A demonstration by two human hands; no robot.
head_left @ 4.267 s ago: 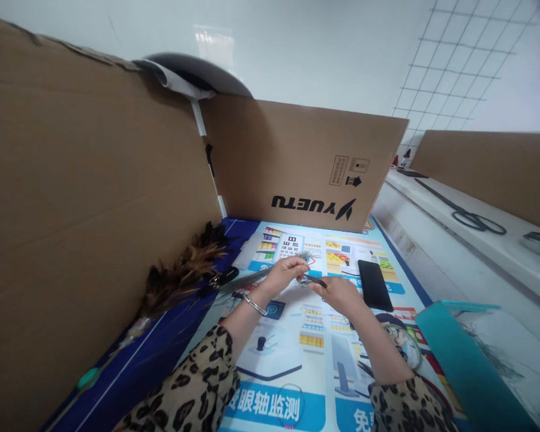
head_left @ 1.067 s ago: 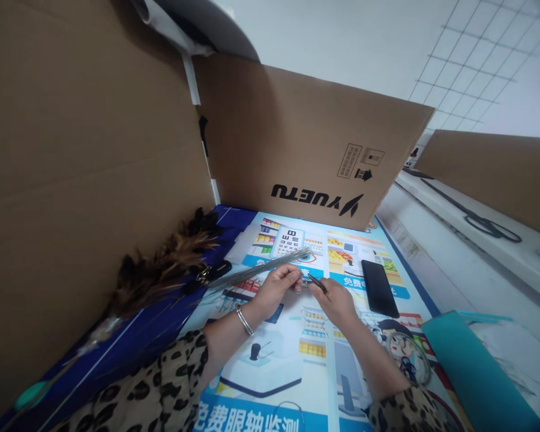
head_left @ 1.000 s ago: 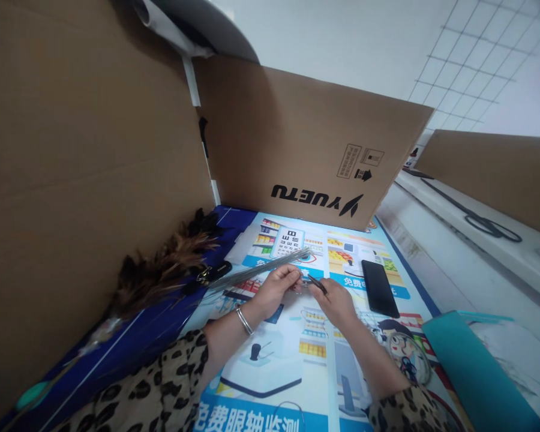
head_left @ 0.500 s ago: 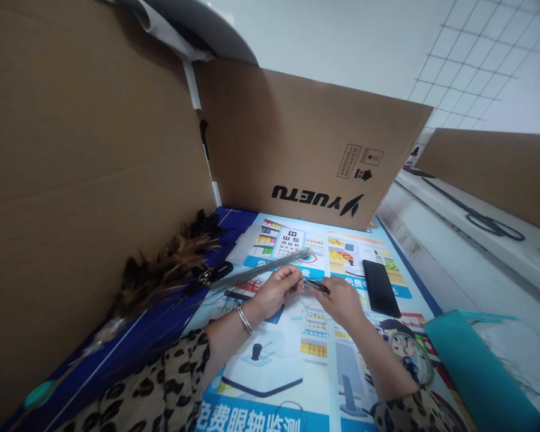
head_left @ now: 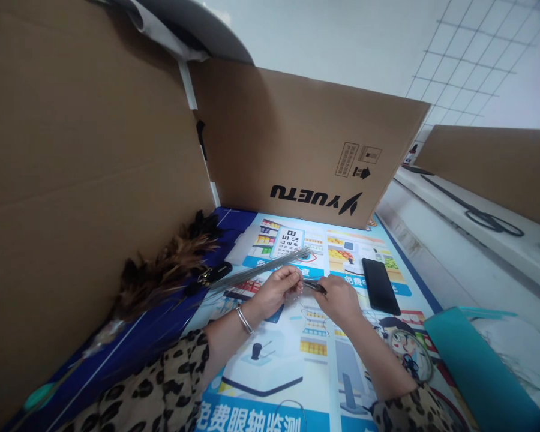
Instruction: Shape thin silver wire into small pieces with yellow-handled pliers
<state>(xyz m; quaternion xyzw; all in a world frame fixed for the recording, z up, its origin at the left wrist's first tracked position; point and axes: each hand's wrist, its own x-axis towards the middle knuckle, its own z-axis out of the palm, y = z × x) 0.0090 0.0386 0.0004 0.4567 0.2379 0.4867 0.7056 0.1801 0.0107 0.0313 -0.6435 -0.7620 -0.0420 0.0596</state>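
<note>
My left hand [head_left: 280,289] is closed in a pinch on a thin wire, of which only a little shows at the fingertips. In my right hand [head_left: 342,300] is a pair of dark pliers [head_left: 314,286], its jaws pointing left at the left fingertips. Whether the jaws grip the wire is too small to tell. Loose thin wire curls down below the hands. Just behind the left hand lies a bundle of straight grey wires [head_left: 265,268], slanting across the printed table cover [head_left: 270,360].
A black phone [head_left: 380,286] lies right of my hands. Brown feathers [head_left: 162,270] and a black key fob [head_left: 218,272] are at the left. Cardboard walls [head_left: 261,132] stand behind and left. A coil of wire [head_left: 425,360] and a teal box [head_left: 481,366] sit at the right.
The pliers and my right hand have shifted slightly and turned a little at the left fingertips. My left hand keeps its pinch in nearly the same place.
</note>
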